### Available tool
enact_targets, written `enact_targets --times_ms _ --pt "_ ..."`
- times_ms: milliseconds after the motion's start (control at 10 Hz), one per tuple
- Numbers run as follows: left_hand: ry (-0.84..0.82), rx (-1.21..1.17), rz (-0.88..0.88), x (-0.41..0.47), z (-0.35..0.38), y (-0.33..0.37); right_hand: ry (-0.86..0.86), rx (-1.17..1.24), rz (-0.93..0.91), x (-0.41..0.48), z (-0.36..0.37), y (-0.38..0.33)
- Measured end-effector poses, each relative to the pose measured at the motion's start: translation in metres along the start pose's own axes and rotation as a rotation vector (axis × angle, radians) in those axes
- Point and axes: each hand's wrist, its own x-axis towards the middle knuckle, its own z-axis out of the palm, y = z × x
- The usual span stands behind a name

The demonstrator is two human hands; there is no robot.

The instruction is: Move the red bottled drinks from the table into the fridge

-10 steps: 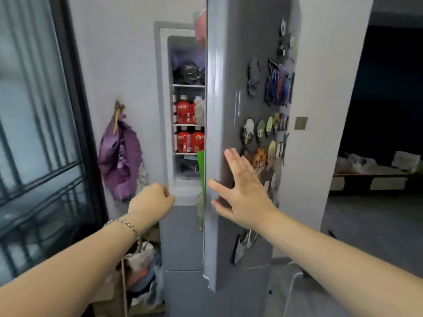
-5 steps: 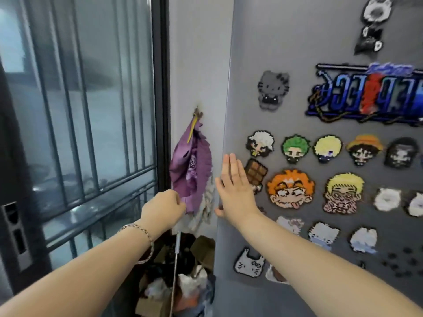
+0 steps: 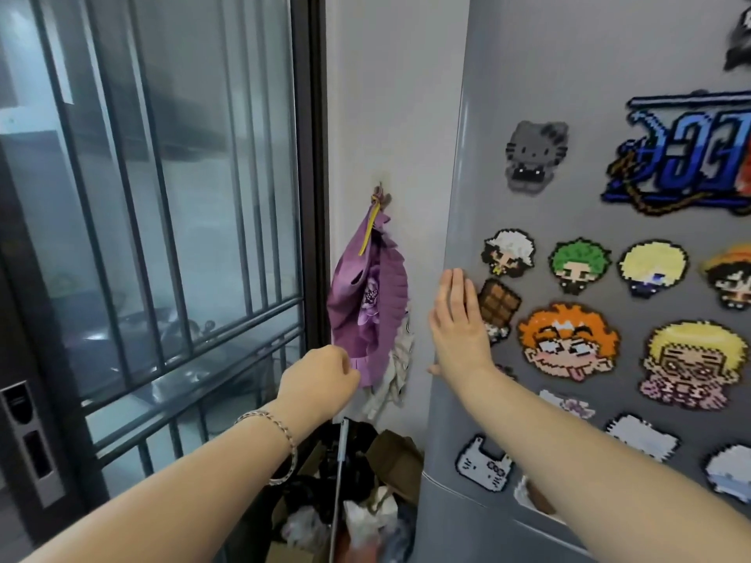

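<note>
Two bare hands are raised at the fridge: the left grip (image 3: 321, 384) is curled into an empty fist near the purple frilled cloth bag (image 3: 365, 310) on the white wall, while the right grip (image 3: 459, 331) lies flat, fingers straight, against the grey metal fridge door (image 3: 569, 75) among pixel-bead magnets (image 3: 569, 343). The step looks like pushing that door to; next would call for checking it seals. No red bottled drinks are in view, so neither grip holds one.
</note>
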Motion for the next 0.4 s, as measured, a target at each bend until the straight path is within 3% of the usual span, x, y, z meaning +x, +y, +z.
enact_targets --times_ms 100,200,400 --pt "-0.035 0.03 0.033 -0.001 -0.005 -0.003 0.013 -0.048 -0.037 -0.007 -0.016 0.006" --pt "-0.083 0.02 0.042 -0.003 -0.012 -0.004 -0.105 0.144 -0.279 -0.022 -0.042 0.015" --pt "-0.175 -0.098 0.12 -0.016 -0.033 -0.003 -0.487 0.732 -0.344 -0.102 -0.11 0.065"
